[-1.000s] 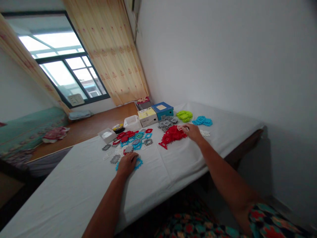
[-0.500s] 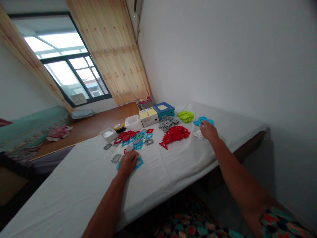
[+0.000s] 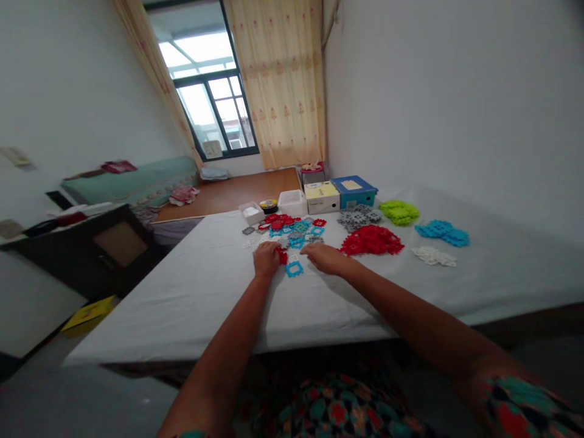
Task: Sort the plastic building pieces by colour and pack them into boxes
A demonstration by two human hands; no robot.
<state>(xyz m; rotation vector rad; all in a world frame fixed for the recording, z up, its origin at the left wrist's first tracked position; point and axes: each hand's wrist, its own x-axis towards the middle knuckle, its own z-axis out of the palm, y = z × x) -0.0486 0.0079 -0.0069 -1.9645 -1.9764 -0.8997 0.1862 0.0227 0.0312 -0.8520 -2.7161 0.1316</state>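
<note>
Taking the red heap (image 3: 371, 241) as reference, the mixed pieces (image 3: 296, 229) lie spread to its left on the cloth-covered surface (image 3: 191, 304). The left hand (image 3: 267, 259), farther left, touches a red piece (image 3: 283, 256); its curled fingers hide the grip, so width cannot be told. The right hand (image 3: 322, 256) is just left of the heap, fingers reaching toward the mixed pieces; whether its grip holds anything cannot be told. A blue frame (image 3: 294, 269) lies between the hands, nearer the wearer than the heap.
</note>
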